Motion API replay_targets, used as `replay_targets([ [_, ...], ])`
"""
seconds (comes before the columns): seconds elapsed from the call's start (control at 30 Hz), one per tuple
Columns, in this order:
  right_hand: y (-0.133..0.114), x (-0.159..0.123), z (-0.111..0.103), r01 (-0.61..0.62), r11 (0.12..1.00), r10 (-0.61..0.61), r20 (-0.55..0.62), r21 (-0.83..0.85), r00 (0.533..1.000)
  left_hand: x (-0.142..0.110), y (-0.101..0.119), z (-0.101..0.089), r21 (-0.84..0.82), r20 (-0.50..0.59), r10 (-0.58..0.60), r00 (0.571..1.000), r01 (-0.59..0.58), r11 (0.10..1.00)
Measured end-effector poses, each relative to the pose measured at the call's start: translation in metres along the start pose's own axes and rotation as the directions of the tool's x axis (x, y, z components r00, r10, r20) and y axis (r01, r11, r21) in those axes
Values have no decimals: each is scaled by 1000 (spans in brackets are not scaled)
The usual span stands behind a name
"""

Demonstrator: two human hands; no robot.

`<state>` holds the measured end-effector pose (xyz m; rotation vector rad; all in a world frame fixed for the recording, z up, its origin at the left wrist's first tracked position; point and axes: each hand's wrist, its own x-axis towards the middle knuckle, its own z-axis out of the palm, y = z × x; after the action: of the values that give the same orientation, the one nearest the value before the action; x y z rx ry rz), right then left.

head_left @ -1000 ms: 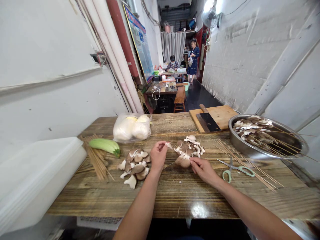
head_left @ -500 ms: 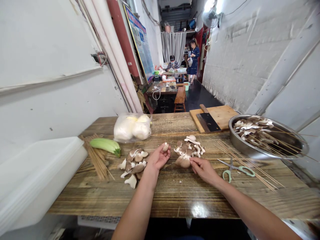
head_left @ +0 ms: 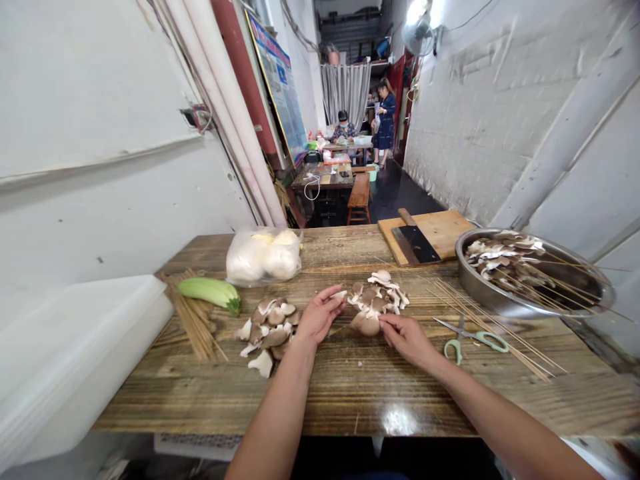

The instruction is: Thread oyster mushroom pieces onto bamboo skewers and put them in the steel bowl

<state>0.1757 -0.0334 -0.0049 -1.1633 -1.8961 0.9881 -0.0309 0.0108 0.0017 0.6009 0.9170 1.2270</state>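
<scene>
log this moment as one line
left hand: holds small mushroom piece | right hand: pinches brown mushroom | right of hands: scissors, wooden skewers

Brown wooden table (head_left: pixel 320 400), streaky grain, bit of glare near the front edge. On the left there's a bundle of thin skewers (head_left: pixel 193 330) with a green zucchini (head_left: pixel 207 293) lying partly over it, and a clear plastic bag (head_left: pixel 245 257) further back. Mushroom heap (head_left: pixel 273 330) left of middle, second mushroom bunch (head_left: pixel 373 297) just right of middle. Then scissors (head_left: pixel 463 331), loose skewers (head_left: pixel 493 320), a cutting board (head_left: pixel 450 233) and a steel bowl (head_left: pixel 475 293) on the right.
</scene>
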Motion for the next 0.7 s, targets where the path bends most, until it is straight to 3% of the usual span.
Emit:
replay_targets([
  [0.17, 0, 0, 0, 1, 1000, -1, 9, -12, 1000, 1, 1, -1, -12, -36, 19, 999, -20, 1000],
  [0.43, 0, -1, 1, -8, 1000, 7, 20, 21, 1000, 0, 3, -3, -77, 19, -73, 997, 75, 994],
  [0.7, 1, -1, 2, -2, 1000, 2, 11, 18, 1000, 0, 3, -2, -81, 75, -77, 994, 83, 993],
])
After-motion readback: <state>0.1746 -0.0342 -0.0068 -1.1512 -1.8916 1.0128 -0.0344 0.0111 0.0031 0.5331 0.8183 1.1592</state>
